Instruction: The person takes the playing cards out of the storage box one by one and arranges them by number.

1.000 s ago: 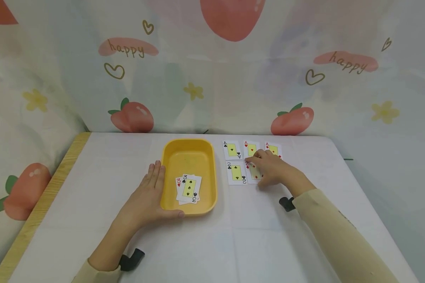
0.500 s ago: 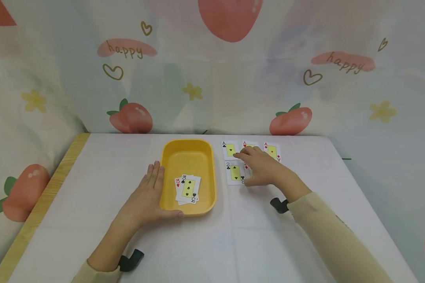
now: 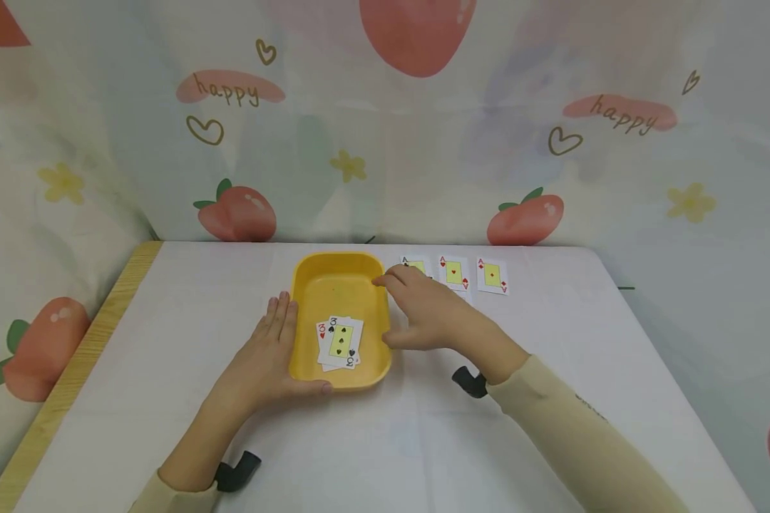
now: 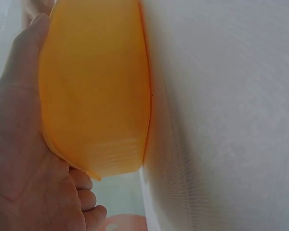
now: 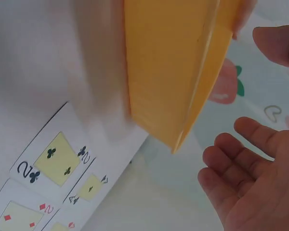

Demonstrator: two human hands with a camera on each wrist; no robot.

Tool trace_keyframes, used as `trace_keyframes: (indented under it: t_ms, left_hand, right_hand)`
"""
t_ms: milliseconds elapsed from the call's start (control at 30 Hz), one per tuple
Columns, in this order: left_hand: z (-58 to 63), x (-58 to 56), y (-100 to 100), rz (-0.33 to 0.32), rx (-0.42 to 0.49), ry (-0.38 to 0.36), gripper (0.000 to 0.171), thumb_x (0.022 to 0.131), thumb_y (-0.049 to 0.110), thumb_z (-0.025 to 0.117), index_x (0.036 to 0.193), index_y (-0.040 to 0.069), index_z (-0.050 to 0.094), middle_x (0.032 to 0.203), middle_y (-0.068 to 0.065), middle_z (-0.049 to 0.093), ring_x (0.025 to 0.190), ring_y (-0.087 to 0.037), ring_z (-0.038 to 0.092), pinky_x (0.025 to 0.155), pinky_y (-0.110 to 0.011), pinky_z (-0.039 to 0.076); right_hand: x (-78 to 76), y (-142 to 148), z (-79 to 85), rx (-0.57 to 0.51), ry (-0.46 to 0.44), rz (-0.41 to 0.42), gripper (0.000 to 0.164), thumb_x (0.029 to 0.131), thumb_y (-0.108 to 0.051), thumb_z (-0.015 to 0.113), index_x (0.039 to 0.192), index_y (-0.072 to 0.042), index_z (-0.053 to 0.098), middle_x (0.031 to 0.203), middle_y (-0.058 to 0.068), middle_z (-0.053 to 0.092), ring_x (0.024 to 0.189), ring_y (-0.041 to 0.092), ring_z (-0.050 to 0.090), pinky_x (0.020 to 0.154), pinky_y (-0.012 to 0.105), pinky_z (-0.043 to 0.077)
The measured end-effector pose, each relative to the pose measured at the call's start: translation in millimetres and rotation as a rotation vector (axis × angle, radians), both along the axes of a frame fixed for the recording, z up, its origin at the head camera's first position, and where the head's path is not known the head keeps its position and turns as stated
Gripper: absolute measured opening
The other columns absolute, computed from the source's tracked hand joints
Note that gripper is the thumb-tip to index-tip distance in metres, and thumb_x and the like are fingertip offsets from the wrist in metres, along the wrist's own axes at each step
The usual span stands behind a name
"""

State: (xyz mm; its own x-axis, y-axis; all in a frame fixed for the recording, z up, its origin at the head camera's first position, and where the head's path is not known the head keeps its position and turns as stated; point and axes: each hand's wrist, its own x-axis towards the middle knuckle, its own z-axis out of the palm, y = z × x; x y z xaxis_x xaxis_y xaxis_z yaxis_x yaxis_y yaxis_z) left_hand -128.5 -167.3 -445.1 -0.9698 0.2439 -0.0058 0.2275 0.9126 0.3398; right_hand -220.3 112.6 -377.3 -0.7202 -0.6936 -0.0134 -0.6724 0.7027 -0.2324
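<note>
A yellow tray (image 3: 336,285) stands on the white-covered table. My left hand (image 3: 263,360) rests along its left side with straight fingers, thumb at the near rim. Inside lie a three of spades (image 3: 343,342) and, partly under it, a red three (image 3: 323,335). At the tray's right rim my right hand (image 3: 433,310) hovers, fingers and thumb spread apart; the right wrist view shows no card in it. Beyond it lie the ace of clubs (image 3: 414,264), ace of hearts (image 3: 453,272) and ace of diamonds (image 3: 491,276). The right wrist view also shows the two of clubs (image 5: 56,159) and two of diamonds (image 5: 19,216).
A patterned cloth (image 3: 411,164) hangs behind the table. Bare wood edge (image 3: 90,342) shows along the table's left side. A black strap piece (image 3: 237,472) sits at the left wrist, another (image 3: 470,382) at the right.
My right hand has moved left from over the rows of cards to the tray's right rim, uncovering the aces of hearts and diamonds. My left hand has stayed at the tray.
</note>
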Motion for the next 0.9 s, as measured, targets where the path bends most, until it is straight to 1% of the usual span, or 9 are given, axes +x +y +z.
trace_keyframes:
  t_ms: [133,267,367,600,733,900]
  left_hand:
    - [0.7,-0.2,1,-0.003,-0.004,-0.009,0.148,0.061,0.091,0.064,0.158,-0.001,0.002,0.167,-0.017,-0.004,0.154,-0.034,-0.001,0.123,-0.052,0.018]
    - [1.6,0.0,1,-0.006,-0.004,-0.012,0.147,0.061,0.09,0.064,0.158,-0.002,0.003,0.167,-0.018,-0.004,0.154,-0.035,-0.001,0.123,-0.052,0.018]
    - [1.4,0.1,1,-0.007,-0.008,-0.008,0.147,0.062,0.089,0.064,0.158,-0.003,0.003,0.167,-0.018,-0.004,0.154,-0.035,-0.001,0.123,-0.051,0.018]
    - [-0.1,-0.1,-1,-0.014,-0.001,-0.003,0.146,0.063,0.087,0.066,0.158,-0.002,0.001,0.167,-0.018,-0.005,0.154,-0.034,-0.001,0.123,-0.052,0.018]
    - [-0.1,-0.1,-1,-0.016,0.0,-0.001,0.145,0.063,0.087,0.067,0.158,-0.002,0.001,0.167,-0.018,-0.005,0.154,-0.035,-0.001,0.123,-0.053,0.018]
    - [-0.3,-0.4,-2,-0.023,0.001,0.01,0.145,0.063,0.086,0.067,0.158,-0.003,0.002,0.167,-0.019,-0.004,0.154,-0.035,-0.001,0.122,-0.053,0.019]
  right_hand:
    - [7.1,-15,-0.4,0.038,-0.006,0.028,0.083,0.075,-0.049,0.07,0.145,-0.012,0.046,0.14,0.003,0.047,0.124,0.017,0.046,0.104,0.032,0.048]
    - [10.8,-25,-2.4,0.042,-0.001,0.076,0.084,0.074,-0.048,0.071,0.146,-0.011,0.046,0.136,0.002,0.048,0.12,0.015,0.046,0.097,0.028,0.05]
    - [12.7,-30,-4.1,0.04,-0.005,0.102,0.084,0.074,-0.046,0.072,0.145,-0.01,0.047,0.133,0.002,0.048,0.117,0.015,0.046,0.092,0.026,0.051]
    - [12.9,-43,-13.8,0.091,-0.005,0.113,0.086,0.074,-0.05,0.074,0.146,-0.011,0.048,0.134,0.0,0.048,0.12,0.015,0.045,0.099,0.027,0.049]
    - [12.6,-50,-20.8,0.117,0.021,0.124,0.085,0.074,-0.053,0.072,0.144,-0.009,0.05,0.132,0.002,0.049,0.117,0.016,0.047,0.096,0.027,0.051]
    - [13.7,-59,-29.0,0.161,0.044,0.115,0.088,0.075,-0.06,0.069,0.142,-0.006,0.052,0.129,0.004,0.052,0.111,0.017,0.048,0.094,0.027,0.052]
